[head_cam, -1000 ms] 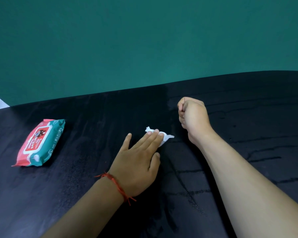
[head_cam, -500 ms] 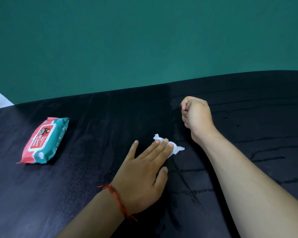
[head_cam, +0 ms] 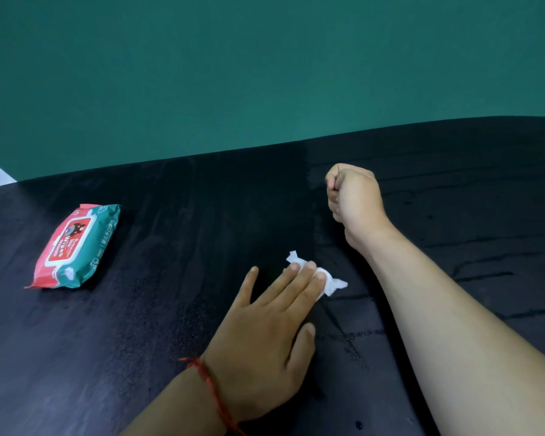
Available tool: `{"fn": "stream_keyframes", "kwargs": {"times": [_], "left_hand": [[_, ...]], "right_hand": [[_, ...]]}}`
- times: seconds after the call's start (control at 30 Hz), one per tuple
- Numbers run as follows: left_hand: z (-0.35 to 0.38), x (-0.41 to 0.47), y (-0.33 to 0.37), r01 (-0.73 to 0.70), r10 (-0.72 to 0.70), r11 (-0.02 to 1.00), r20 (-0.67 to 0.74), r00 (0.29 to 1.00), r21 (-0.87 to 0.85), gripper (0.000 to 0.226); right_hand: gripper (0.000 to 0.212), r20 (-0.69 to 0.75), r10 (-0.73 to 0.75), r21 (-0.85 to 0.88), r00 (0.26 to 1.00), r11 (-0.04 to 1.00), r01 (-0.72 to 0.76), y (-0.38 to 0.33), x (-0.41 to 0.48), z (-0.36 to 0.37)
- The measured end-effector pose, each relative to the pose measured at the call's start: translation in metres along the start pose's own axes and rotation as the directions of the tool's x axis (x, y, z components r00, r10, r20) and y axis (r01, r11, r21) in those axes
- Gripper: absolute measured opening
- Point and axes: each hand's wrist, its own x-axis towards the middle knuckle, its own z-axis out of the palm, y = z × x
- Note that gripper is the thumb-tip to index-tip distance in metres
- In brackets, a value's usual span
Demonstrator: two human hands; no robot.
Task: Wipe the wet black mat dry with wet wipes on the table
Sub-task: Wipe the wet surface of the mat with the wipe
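**Head view: wiping under way, wet streaks left on the right**

The head view shows the left hand lying flat on the black mat, fingers straight and together. Their tips press a small crumpled white wipe down onto the mat. The wipe is not pinched or gripped, only held under the fingertips, near the middle of the scene. A red string bracelet circles that wrist.

The right hand sits farther away and to the right of the wipe. It is curled into a tight fist with nothing visible inside, and its forearm lies along the mat. The pack of wet wipes lies far left, well apart from both hands.

The step in hand looks like the wiping stroke itself. Glossy dark streaks show on the mat's right side and just near of the wipe, so the job seems only partly done.

The next move likely calls for steady downward pressure while sliding the wipe rightward over those streaks. The small wad may slip out from under flat fingers, and the right forearm sits over part of the wet area.
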Motion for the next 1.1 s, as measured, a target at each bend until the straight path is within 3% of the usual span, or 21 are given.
{"fn": "stream_keyframes", "kwargs": {"times": [0.27, 0.6, 0.87, 1.1], "left_hand": [[-0.007, -0.012, -0.005, 0.134, -0.133, 0.991, -0.003, 0.991, 0.016, 0.064], [0.005, -0.039, 0.014, -0.036, 0.036, 0.999, -0.013, 0.999, -0.02, 0.063], [-0.001, -0.035, 0.017, 0.109, -0.108, 0.994, -0.021, 0.994, 0.025, 0.064], [0.006, -0.061, 0.041, 0.028, -0.028, 1.0, 0.024, 0.999, 0.005, 0.063]], "right_hand": [[0.024, -0.001, 0.0, -0.01, 1.0, 1.0, 0.0, -0.001, -0.001, 0.0], [0.022, 0.005, -0.008, -0.029, 1.0, 1.0, 0.008, -0.002, -0.002, 0.0], [0.019, 0.026, -0.029, -0.008, 0.999, 1.0, 0.029, -0.002, -0.004, 0.002], [0.013, 0.109, -0.083, -0.132, 0.991, 0.986, 0.097, -0.006, -0.014, -0.002]]}}
